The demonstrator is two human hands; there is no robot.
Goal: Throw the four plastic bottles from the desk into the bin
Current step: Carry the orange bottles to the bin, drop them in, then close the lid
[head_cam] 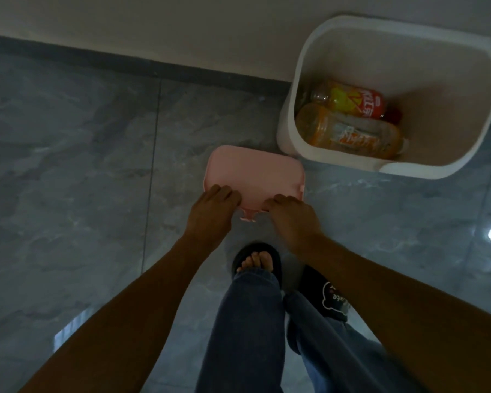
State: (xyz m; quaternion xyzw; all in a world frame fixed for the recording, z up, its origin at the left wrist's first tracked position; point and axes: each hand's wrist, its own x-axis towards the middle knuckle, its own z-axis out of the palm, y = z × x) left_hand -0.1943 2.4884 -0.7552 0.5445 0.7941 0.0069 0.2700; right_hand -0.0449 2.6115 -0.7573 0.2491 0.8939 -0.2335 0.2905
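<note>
In the upper right of the frame stands the white bin [301,69], open at the top, against the pale wall [153,24]. Inside it, low on the left, lie plastic bottles: one with a red and yellow label [349,101] and, just below and touching it, one with an orange label [349,134]. A clear shape seems wedged between them, but I cannot tell how many bottles are in there in all; the desk is out of view.

Just beside the bin's lower left corner, at the middle of the frame, a pink lid [253,174] is held flat above the grey tiled floor [68,165]. The left hand [213,214] and the right hand [292,217] both grip its near edge, fingers curled over the top, close together on either side of a small tab.

If the lid goes on now, the likely fault is closing the bin before all four bottles are in, so the count wants checking. Held by one edge only, the lid may tip or slip. A foot in a dark sandal [257,263] stands right under it and could be struck.
</note>
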